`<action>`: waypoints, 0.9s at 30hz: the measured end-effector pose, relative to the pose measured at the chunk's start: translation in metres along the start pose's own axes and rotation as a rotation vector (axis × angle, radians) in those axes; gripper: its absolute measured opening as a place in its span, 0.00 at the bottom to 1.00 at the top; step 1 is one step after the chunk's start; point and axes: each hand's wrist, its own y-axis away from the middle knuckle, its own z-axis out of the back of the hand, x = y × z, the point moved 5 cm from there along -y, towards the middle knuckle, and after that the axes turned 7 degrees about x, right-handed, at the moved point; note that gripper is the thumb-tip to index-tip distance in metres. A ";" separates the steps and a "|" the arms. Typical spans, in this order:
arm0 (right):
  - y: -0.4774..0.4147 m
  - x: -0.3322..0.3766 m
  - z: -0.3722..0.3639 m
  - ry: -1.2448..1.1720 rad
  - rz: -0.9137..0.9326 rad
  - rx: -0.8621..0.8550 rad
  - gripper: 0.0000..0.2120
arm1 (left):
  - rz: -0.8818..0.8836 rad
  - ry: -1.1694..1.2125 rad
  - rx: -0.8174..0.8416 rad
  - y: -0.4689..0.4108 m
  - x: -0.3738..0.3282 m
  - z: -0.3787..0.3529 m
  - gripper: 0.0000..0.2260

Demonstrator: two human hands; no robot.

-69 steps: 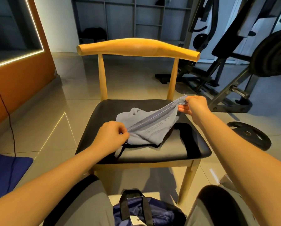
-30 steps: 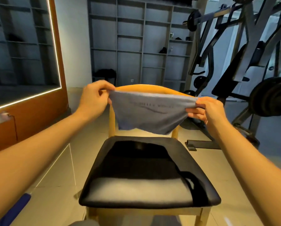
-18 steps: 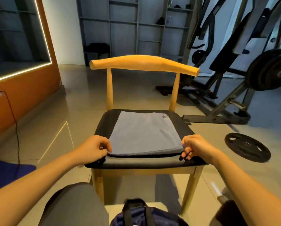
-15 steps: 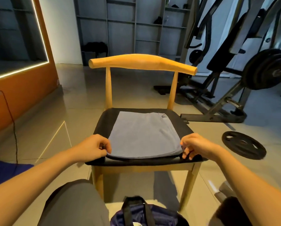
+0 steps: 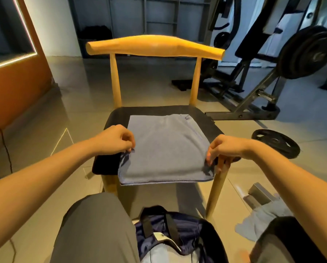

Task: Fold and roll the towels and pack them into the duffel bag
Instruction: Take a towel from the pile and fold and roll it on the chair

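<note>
Nearest, between the person's knees, a navy duffel bag [image 5: 189,232] sits on the floor with its black handles standing up and something pale showing inside. To the right of it, a second grey towel [image 5: 261,223] lies crumpled on the tiles.

Both forearms reach forward to the chair [image 5: 153,46]. The left hand [image 5: 115,139], knuckles up and fingers curled, pinches the left edge of the folded grey towel [image 5: 164,147] close to its near corner. The right hand [image 5: 225,149] mirrors it, with its fingertips curled down and gripping the right edge near the front corner.

The towel lies flat on the chair's black seat, and its layered near edge hangs slightly over the seat front.

Farther right, a weight plate [image 5: 275,142] lies on the floor, with a loaded weight machine [image 5: 306,52] beyond it.
</note>
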 end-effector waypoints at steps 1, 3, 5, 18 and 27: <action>-0.005 0.003 0.008 -0.004 0.013 -0.027 0.07 | 0.017 -0.021 -0.078 -0.012 0.002 0.005 0.07; -0.022 0.010 0.027 -0.033 0.061 -0.122 0.07 | 0.047 -0.044 -0.215 -0.038 0.007 0.010 0.06; -0.043 0.017 0.047 -0.086 0.096 -0.261 0.07 | 0.061 -0.083 -0.302 -0.066 0.011 0.010 0.11; -0.188 0.061 0.124 0.022 0.238 -0.235 0.19 | 0.177 -0.410 -0.136 -0.137 0.039 -0.036 0.38; -0.211 0.068 0.129 0.083 0.169 -0.012 0.11 | 0.219 -0.359 -0.132 -0.136 0.040 -0.038 0.30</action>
